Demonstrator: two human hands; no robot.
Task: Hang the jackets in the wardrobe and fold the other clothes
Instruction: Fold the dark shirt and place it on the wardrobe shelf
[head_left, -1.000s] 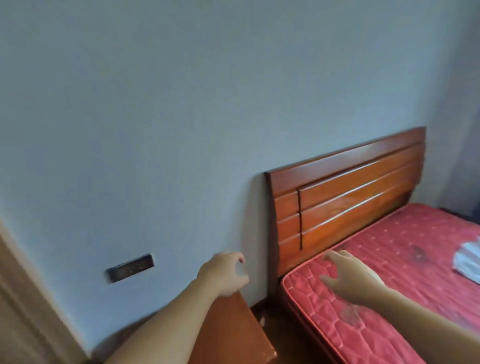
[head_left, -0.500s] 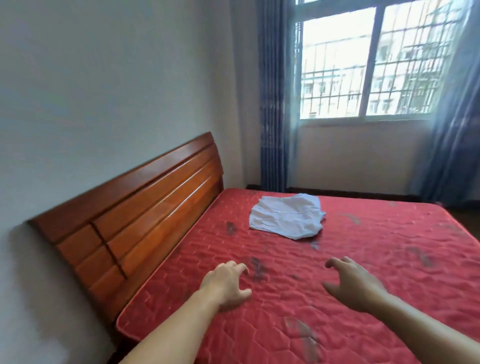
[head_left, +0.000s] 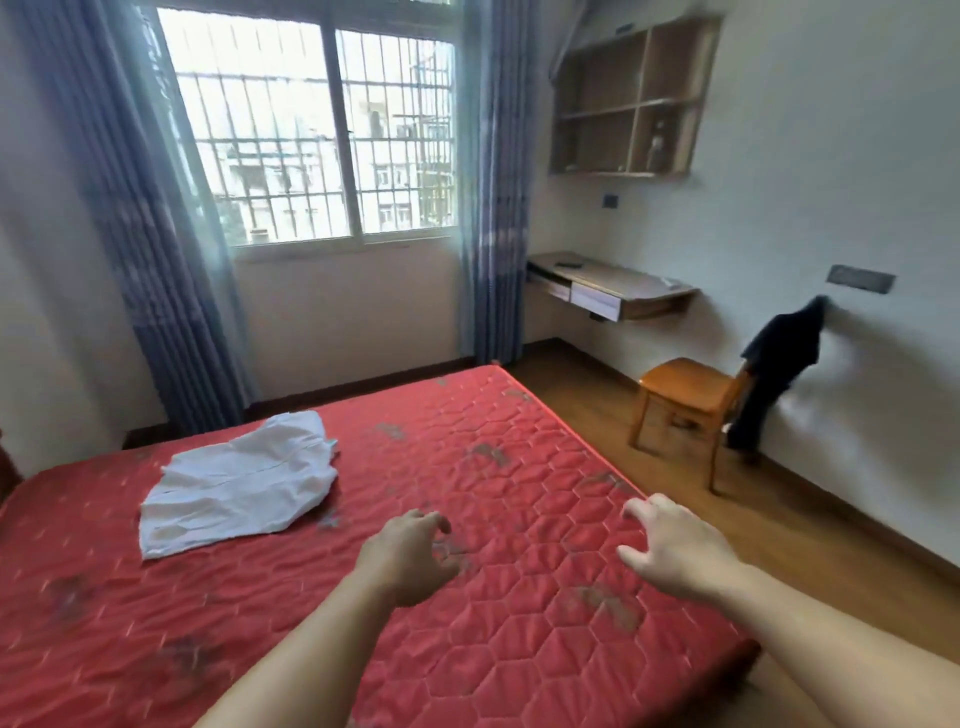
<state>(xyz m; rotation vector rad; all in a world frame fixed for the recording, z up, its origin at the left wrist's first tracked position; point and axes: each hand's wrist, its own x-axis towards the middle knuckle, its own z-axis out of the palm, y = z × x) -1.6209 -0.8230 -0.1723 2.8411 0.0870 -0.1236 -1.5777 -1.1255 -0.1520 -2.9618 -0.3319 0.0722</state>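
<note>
A white garment (head_left: 239, 483) lies crumpled on the red mattress (head_left: 519, 467), near its left side. The mattress's right edge borders open wooden floor (head_left: 597, 405) reaching a chair (head_left: 685, 395) draped with a dark jacket (head_left: 779, 364). Since half a second ago the view has swung right, dropping the headboard. Left hand (head_left: 408, 558) and right hand (head_left: 675, 551) hover over the mattress, each grip loosely curled, empty.

The mattress (head_left: 519, 519) is red, quilted in hexagons with grey smudges. On it lies a white garment (head_left: 239, 483). Beside the mattress, an orange wooden chair (head_left: 685, 389) carries a dark, perhaps navy, jacket (head_left: 779, 358). Blue curtains (head_left: 150, 234) hang beyond it.
</note>
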